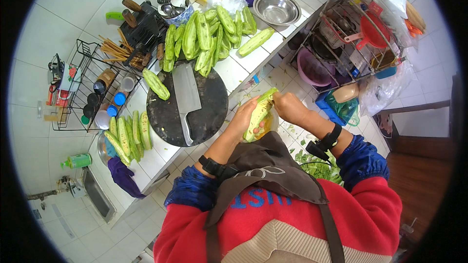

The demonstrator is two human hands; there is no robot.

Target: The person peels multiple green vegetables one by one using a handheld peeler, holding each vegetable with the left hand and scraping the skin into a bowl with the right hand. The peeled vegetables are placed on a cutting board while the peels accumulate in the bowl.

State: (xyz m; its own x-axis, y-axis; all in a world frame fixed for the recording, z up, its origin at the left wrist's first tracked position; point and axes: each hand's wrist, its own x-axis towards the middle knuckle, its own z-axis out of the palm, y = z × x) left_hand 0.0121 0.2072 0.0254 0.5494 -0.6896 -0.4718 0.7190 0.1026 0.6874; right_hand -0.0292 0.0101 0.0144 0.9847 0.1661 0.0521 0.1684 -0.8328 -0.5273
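My left hand [245,117] holds a halved green gourd [258,118], cut side up, over a pale bowl [272,126] partly hidden below it. My right hand [290,107] is closed at the gourd's far end; whether it grips a small tool or the flesh cannot be told. A cleaver [187,96] lies on a round dark chopping board [157,117] on the counter. One gourd half [156,84] rests at the board's edge. Many more halves [203,31] are heaped behind the board, and several hollowed-looking ones [128,135] lie to its left.
Metal bowls [277,8] stand at the counter's back right. A knife block [140,22], a utensil pot [179,14] and a wire rack [91,91] with jars line the wall. A storage rack [351,40] stands right, above a blue crate [331,107]. Leafy scraps [318,166] lie low beside me.
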